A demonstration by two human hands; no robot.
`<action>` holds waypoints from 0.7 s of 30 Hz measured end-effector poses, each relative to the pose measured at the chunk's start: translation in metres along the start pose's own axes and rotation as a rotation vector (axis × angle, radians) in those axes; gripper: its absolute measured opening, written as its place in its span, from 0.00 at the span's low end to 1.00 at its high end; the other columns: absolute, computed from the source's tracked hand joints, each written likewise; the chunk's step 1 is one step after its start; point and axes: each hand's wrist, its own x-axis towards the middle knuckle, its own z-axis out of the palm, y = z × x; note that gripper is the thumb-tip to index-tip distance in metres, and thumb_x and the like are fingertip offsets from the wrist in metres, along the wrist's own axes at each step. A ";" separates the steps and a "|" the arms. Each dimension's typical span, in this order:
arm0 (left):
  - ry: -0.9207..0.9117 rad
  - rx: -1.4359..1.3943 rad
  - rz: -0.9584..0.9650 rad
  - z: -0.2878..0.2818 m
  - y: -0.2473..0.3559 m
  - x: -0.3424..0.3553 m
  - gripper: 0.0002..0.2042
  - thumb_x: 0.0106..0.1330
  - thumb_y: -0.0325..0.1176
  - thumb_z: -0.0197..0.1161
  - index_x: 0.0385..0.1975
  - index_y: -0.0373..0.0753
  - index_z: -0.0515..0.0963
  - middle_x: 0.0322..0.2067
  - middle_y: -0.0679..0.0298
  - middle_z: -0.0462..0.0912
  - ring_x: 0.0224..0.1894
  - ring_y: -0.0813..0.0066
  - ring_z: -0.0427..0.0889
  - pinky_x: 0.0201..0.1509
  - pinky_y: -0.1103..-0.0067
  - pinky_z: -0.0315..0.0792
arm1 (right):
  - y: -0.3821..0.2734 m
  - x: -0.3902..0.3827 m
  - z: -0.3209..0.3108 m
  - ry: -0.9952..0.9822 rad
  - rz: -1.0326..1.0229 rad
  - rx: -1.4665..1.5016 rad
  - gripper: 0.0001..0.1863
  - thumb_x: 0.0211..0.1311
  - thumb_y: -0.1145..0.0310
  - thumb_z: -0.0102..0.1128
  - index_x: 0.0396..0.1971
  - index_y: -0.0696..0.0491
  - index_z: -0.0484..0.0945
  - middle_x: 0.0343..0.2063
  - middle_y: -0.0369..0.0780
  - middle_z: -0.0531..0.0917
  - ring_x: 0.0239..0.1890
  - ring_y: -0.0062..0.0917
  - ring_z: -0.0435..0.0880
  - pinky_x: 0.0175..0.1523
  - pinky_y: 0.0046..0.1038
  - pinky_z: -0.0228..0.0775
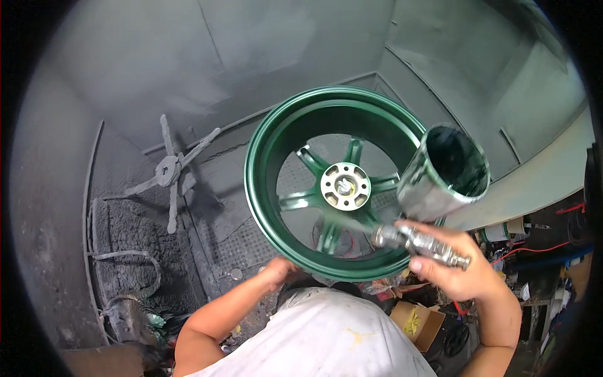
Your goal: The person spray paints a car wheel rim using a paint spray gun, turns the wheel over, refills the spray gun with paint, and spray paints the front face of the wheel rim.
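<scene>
A green-painted wheel rim point(257, 177) with spokes and a pale metal hub point(345, 200) fills the centre. My right hand point(458, 270) grips a metal spray gun point(419, 244), whose large paint-smeared cup point(427, 195) rises over the rim's right side. A fine mist extends from the nozzle toward the lower spokes. At the rim's lower left, my left hand point(279, 271) is closed, with fingertips partly hidden behind the wheel's edge; what it holds cannot be made out.
Grey booth walls point(264, 44) surround the wheel. A coated stand point(168, 169) with several arms stands left, above rough grey padding point(144, 245). Grated flooring point(242, 232) lies below. At lower right are a cardboard box point(427, 330), red hoses point(534, 250) and cluttered shelves point(540, 301).
</scene>
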 end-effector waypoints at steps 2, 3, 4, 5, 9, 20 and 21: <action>0.185 -0.108 0.099 -0.017 0.035 0.009 0.16 0.66 0.27 0.57 0.51 0.29 0.81 0.50 0.52 0.86 0.52 0.59 0.85 0.63 0.66 0.75 | -0.001 0.005 -0.002 0.140 0.003 0.032 0.28 0.67 0.69 0.67 0.66 0.58 0.76 0.41 0.38 0.88 0.38 0.18 0.83 0.49 0.24 0.76; 0.285 -0.167 0.151 -0.026 0.050 0.011 0.14 0.68 0.29 0.57 0.49 0.30 0.82 0.47 0.53 0.87 0.48 0.59 0.87 0.62 0.65 0.76 | 0.004 0.011 -0.006 0.227 -0.147 -0.093 0.27 0.66 0.70 0.67 0.65 0.59 0.77 0.42 0.39 0.87 0.41 0.19 0.82 0.51 0.25 0.74; 0.261 -0.200 0.204 -0.032 0.065 0.011 0.14 0.69 0.30 0.56 0.49 0.31 0.81 0.47 0.54 0.87 0.48 0.59 0.87 0.61 0.65 0.77 | 0.002 0.012 -0.014 0.256 -0.090 -0.097 0.27 0.66 0.70 0.67 0.65 0.59 0.77 0.44 0.40 0.87 0.43 0.19 0.81 0.54 0.25 0.74; 0.235 -0.233 0.256 -0.035 0.076 0.008 0.14 0.70 0.31 0.55 0.49 0.32 0.81 0.46 0.54 0.87 0.48 0.60 0.87 0.60 0.66 0.77 | 0.002 0.011 -0.021 0.285 -0.032 -0.101 0.27 0.66 0.70 0.67 0.64 0.60 0.77 0.45 0.41 0.87 0.45 0.20 0.81 0.56 0.26 0.73; 0.202 -0.276 0.159 -0.007 0.050 -0.001 0.14 0.69 0.28 0.53 0.51 0.32 0.77 0.43 0.57 0.85 0.44 0.60 0.85 0.59 0.65 0.78 | 0.022 -0.005 -0.036 0.462 -0.007 -0.199 0.25 0.67 0.73 0.66 0.63 0.62 0.77 0.50 0.43 0.86 0.52 0.22 0.81 0.62 0.27 0.70; -0.132 -0.399 0.064 0.053 -0.034 -0.010 0.22 0.57 0.16 0.53 0.55 0.31 0.73 0.44 0.58 0.80 0.43 0.67 0.79 0.47 0.73 0.75 | 0.024 -0.039 -0.019 0.092 0.285 -0.095 0.28 0.64 0.69 0.70 0.63 0.60 0.77 0.42 0.41 0.88 0.43 0.21 0.84 0.52 0.26 0.76; -0.073 -0.481 0.079 0.057 -0.020 -0.013 0.20 0.57 0.14 0.52 0.50 0.32 0.74 0.42 0.58 0.79 0.41 0.67 0.78 0.45 0.73 0.74 | 0.023 -0.037 -0.013 0.085 0.292 -0.088 0.28 0.64 0.69 0.70 0.63 0.60 0.77 0.42 0.41 0.88 0.43 0.21 0.84 0.52 0.26 0.76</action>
